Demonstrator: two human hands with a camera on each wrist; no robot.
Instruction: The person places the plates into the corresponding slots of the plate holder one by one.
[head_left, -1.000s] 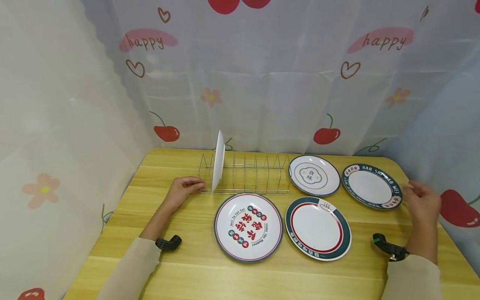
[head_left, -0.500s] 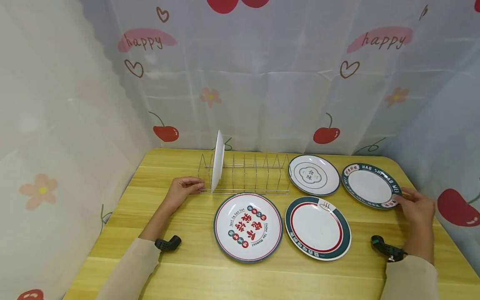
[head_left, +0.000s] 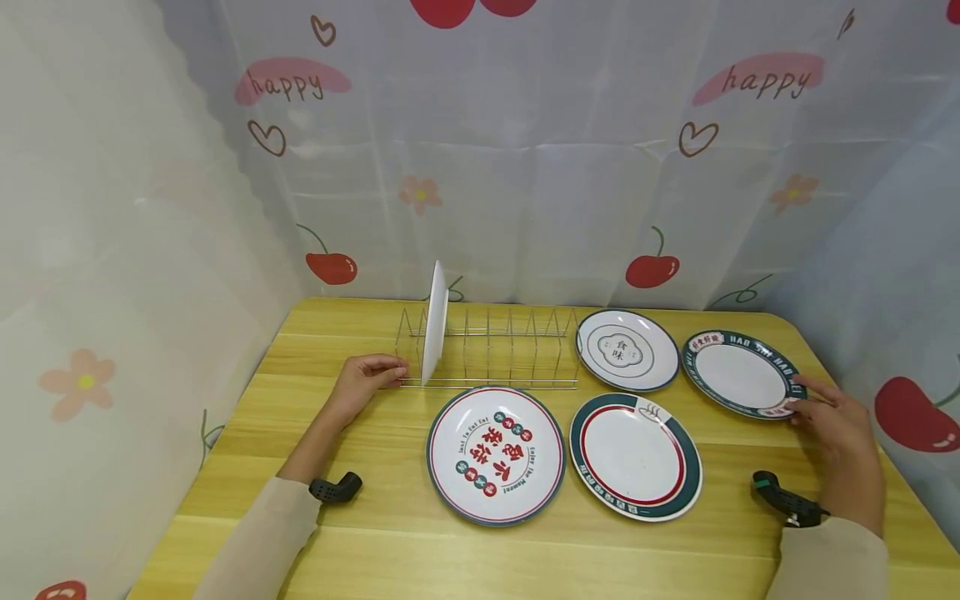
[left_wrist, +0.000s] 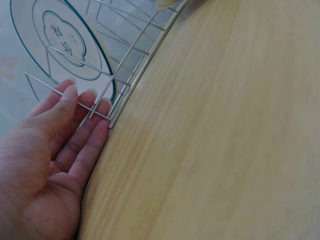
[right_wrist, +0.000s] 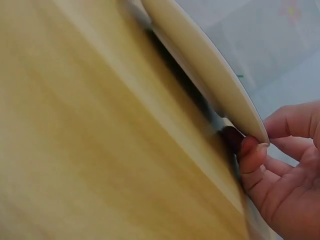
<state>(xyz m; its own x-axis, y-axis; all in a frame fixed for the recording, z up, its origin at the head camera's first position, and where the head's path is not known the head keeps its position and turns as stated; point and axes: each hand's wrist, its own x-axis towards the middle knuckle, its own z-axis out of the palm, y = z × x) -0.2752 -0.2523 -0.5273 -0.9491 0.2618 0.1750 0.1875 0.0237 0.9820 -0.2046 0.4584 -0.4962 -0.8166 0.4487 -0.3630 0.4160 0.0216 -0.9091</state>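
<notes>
While the left hand (head_left: pixel 365 379) is resting straight-fingered against the wire rack (head_left: pixel 491 357) to steady it, the right hand (head_left: pixel 840 421) is pinching the far-right plate's (head_left: pixel 738 373) rim, tilting it off the bench (head_left: pixel 390 500).

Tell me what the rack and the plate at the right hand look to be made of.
Rack: thin bare metal wire, silvery and shiny, probably steel; the left hand rests its fingertips on its end. Plate: glossy white with a printed green band, likely ceramic or melamine; the look leaves that open. The right hand lifts its cream, smooth edge off the table, which looks like light wood-grain laminate.
</notes>
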